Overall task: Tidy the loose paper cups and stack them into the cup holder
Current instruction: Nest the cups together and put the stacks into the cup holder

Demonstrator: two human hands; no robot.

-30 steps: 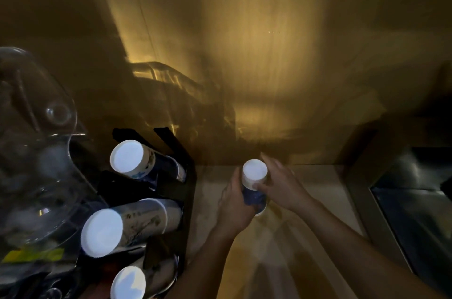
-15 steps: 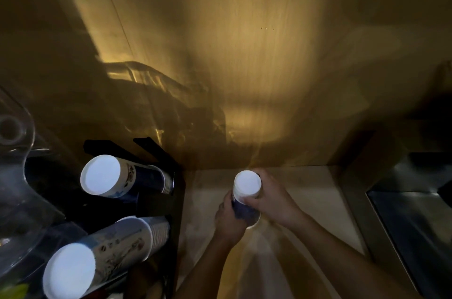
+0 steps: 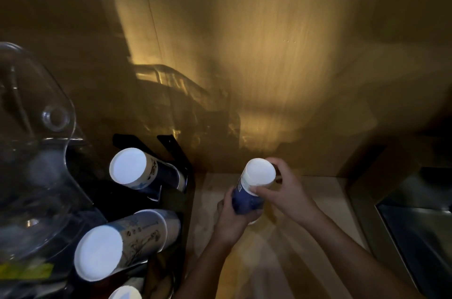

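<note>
From the head camera, the left hand [image 3: 232,220] is wrapped around the lower part of an upturned stack of paper cups [image 3: 252,188]; the right hand [image 3: 286,191] pinches its white top. Left of both hands, the black cup holder [image 3: 181,157] carries more cup stacks above the tabletop [image 3: 325,201].

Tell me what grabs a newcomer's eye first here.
The white cup base at centre, lit against the dim counter, with the left hand gripping the cups low and the right hand pinching the top. Then the cup stacks lying in the black holder at left.
</note>
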